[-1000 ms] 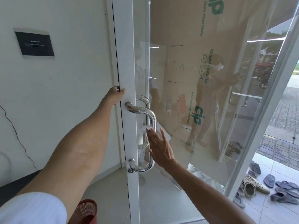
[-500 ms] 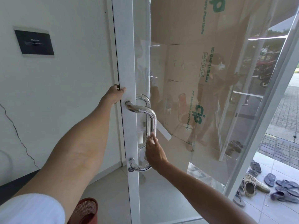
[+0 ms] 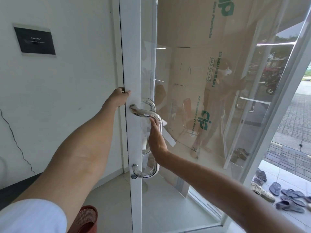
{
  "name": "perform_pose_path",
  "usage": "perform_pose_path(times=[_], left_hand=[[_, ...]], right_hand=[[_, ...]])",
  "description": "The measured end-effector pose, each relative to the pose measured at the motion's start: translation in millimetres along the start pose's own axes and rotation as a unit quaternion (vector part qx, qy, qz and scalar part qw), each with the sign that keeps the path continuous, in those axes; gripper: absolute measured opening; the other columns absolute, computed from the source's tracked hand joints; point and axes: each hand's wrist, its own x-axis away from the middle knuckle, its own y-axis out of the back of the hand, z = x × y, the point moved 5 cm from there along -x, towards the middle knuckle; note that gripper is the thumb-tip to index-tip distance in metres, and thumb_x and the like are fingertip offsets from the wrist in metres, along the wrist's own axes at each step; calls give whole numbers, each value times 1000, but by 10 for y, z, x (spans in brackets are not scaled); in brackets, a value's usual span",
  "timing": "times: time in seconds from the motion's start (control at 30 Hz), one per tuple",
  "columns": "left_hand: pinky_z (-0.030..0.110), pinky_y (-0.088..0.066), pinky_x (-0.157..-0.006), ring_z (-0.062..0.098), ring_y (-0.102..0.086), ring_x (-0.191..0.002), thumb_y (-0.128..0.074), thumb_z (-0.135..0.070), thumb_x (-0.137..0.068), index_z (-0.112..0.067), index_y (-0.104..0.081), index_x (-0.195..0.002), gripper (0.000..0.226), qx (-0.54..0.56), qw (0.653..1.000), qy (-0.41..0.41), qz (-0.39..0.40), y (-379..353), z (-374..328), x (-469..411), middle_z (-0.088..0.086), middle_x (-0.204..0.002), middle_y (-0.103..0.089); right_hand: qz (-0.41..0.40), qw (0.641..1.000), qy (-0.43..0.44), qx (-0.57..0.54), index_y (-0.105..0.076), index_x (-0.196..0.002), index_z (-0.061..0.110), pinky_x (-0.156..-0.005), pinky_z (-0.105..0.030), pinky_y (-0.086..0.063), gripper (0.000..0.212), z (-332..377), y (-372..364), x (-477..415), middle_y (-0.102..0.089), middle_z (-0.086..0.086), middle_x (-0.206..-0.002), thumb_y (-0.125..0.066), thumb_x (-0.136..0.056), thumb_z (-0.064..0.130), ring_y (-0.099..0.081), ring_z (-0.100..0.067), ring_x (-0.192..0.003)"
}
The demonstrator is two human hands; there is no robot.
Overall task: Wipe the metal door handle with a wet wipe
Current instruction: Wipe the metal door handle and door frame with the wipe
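A polished metal door handle (image 3: 152, 173), a tall D-shaped bar, is fixed to the white frame of a glass door (image 3: 132, 61). My right hand (image 3: 156, 140) lies along the handle's upright bar, with the fingertips at its upper bend. The wet wipe is pressed between that hand and the bar and is hidden by the fingers. My left hand (image 3: 119, 97) grips the door's edge just above the handle's top mount, arm stretched out.
A white wall with a black plaque (image 3: 34, 40) stands left of the door. A red mesh basket (image 3: 87, 219) sits on the floor by my left elbow. Cardboard (image 3: 193, 31) shows behind the glass. Several sandals (image 3: 286, 195) lie on the tiles at lower right.
My right hand has slid up the upright bar from its middle to the upper bend. The left hand has kept its hold on the door edge.
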Motion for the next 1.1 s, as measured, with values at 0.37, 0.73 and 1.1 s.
perform_pose_path(times=[0.37, 0.73, 1.1], left_hand=[[29, -37, -75, 20, -46, -82, -51, -43, -95, -14, -54, -126, 42, -34, 999, -16, 15, 55, 11, -23, 12, -111, -59], [30, -36, -77, 20, -51, -85, -53, -45, -94, -15, -54, -122, 41, -30, 999, -17, 23, 74, 36, -12, 7, -104, -57], [38, -47, -95, 26, -59, -114, -52, -47, -93, -19, -54, -123, 41, -37, 999, -2, 21, 97, 23, 31, 7, -120, -60]], right_hand=[[155, 983, 87, -40, -43, -142, 32, -111, -60, 21, 46, 728, -187, 479, -44, 1, -149, -28, -100, 41, -10, -42, -146], [146, 957, 229, -105, -35, -147, 7, -116, -58, 8, 64, 1486, -414, 796, -27, -21, -155, -38, -99, 48, -8, -44, -146], [149, 938, 230, -215, -44, -141, 6, -112, -59, 12, 52, 1602, -377, 808, -37, -22, -149, -47, -97, 35, -22, -39, -143]])
